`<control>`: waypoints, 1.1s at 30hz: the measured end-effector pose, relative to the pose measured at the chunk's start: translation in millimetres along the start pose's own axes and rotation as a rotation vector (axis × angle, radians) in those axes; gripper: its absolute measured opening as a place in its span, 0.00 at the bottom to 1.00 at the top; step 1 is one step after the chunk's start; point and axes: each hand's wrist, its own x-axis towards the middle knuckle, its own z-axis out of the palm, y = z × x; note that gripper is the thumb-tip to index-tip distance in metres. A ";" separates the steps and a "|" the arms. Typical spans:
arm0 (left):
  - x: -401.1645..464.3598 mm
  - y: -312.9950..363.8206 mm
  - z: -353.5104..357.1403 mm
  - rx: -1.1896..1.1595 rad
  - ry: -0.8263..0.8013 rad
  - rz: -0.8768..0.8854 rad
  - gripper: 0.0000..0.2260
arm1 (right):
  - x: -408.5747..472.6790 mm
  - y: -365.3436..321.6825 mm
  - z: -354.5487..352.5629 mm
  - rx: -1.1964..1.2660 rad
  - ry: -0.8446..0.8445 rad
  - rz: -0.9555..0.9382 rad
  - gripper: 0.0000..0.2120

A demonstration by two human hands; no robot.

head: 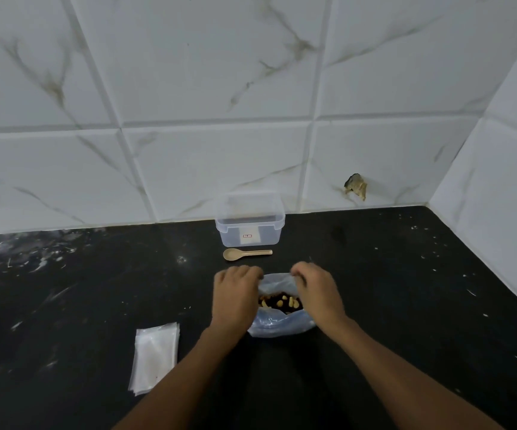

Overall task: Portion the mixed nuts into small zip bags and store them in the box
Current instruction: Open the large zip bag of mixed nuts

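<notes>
now both hands, left hand (pixel 235 293) and right hand (pixel 316 290), pinch the nut bag (pixel 279 324) mid-frame; a hard tug could spill nuts (pixel 282 302).

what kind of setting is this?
Most likely a home kitchen counter: black speckled countertop in a corner of white marble-look wall tiles, with a clear plastic food box and a small spoon laid out.
</notes>
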 end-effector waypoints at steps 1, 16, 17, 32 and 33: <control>5.4 5.7 -3.4 0.091 -0.107 0.119 0.07 | -0.6 -8.7 1.5 -0.045 -0.114 -0.009 0.08; 5.1 19.7 -14.1 0.644 -0.700 0.265 0.38 | -17.4 5.3 4.8 -0.507 -0.578 0.005 0.42; 4.9 20.6 -14.4 0.650 -0.708 0.265 0.38 | -17.0 6.1 5.1 -0.508 -0.584 -0.001 0.42; -15.0 20.3 -28.1 0.233 -0.484 0.116 0.20 | -12.7 -4.3 0.1 -0.310 -0.318 0.085 0.05; -17.9 16.5 -31.6 0.190 -0.432 0.082 0.18 | -12.7 -10.6 0.3 -0.303 -0.287 0.065 0.05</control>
